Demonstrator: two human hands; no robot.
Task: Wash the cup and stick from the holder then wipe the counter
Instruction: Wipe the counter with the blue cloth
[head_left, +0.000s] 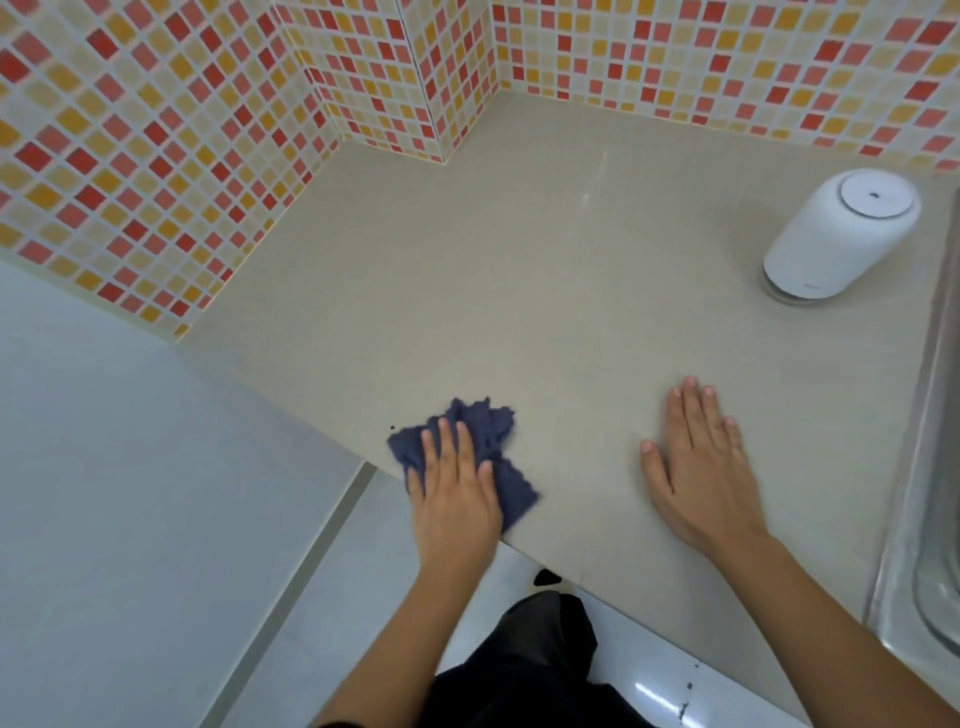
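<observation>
You're doing the wipe stage. Your left hand is lying flat w/ straight fingers on the blue cloth, pressing it onto the worktop at the front edge, well apart from the white dispenser & to its near-left. Your right hand is resting palm-down, fingers straight, holding nothing, between cloth & dispenser, nearer the cloth. Cup & stick aren't showing.

To do it well, I'd say: be spreading the cloth flatter, as it's sitting bunched & prob. only part is touching. Be working in overlapping passes from the dispenser side toward the open edge, catching the small dark speck just beside the cloth, on the side away from the dispenser.

Materials: the cloth is looking soft & nappy w/ ragged scalloped edges. The worktop is showing smooth, beige, faintly glossy. The dispenser is a rounded matte-white body w/ a flat disc top. A steel sink rim is running just beyond the dispenser.
</observation>
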